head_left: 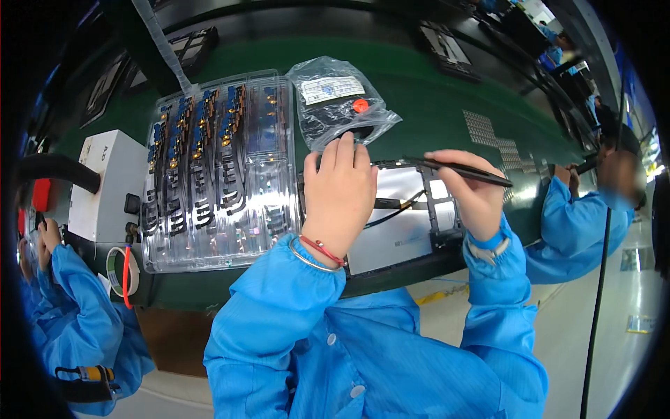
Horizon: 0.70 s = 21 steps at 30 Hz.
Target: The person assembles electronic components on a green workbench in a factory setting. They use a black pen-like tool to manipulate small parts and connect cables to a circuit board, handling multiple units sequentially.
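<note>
My right hand [478, 195] grips dark tweezers [474, 172], whose tips point left over the far edge of an opened flat device [391, 241]. The device looks like a tablet or screen chassis, with a silvery panel, a dark frame and a thin black cable [394, 215] across it. My left hand [342, 195] lies palm down over the device's left part, fingers stretched away from me. Its fingertips reach the near edge of a clear plastic bag [328, 115] with dark contents, a white label and a red dot. What lies under the fingertips is hidden.
A clear plastic tray [269, 244] with rows of black cables stands left of the device. Further left are a white box [105, 185] and a tape roll [122, 265]. Small silvery pieces [488, 136] lie on the green mat at right. Co-workers in blue sit on both sides.
</note>
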{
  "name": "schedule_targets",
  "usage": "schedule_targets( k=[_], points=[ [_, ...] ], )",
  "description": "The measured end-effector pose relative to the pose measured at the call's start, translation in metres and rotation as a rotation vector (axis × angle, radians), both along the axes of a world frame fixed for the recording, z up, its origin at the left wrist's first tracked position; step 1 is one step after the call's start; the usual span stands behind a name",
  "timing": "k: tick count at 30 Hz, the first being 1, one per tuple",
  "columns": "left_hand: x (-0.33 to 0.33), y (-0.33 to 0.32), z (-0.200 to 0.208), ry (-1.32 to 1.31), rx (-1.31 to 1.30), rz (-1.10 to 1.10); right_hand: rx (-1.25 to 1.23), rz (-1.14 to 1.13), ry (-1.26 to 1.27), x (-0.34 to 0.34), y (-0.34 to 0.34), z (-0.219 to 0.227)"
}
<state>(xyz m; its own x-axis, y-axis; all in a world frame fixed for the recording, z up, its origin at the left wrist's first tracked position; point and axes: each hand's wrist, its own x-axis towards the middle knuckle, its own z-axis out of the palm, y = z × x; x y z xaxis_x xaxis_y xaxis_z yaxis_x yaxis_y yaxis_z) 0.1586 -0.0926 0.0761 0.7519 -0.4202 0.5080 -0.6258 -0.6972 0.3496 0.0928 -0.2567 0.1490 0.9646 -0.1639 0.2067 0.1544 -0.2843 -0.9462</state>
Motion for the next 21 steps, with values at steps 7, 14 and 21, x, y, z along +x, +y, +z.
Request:
schedule_targets(
  k=[7,14,21],
  points=[
    [-0.037,0.062,0.063,0.383,-0.723,-0.406,1.172,0.353,-0.148,-0.086,0.090,-0.015],
    [-0.125,0.218,0.004,0.664,-1.730,-0.294,1.556,0.683,0.839,-0.042,0.242,-0.056],
    [-0.173,0.376,-0.074,0.329,-2.137,-0.379,1.279,0.793,1.005,-0.031,0.397,-0.085]
  ],
)
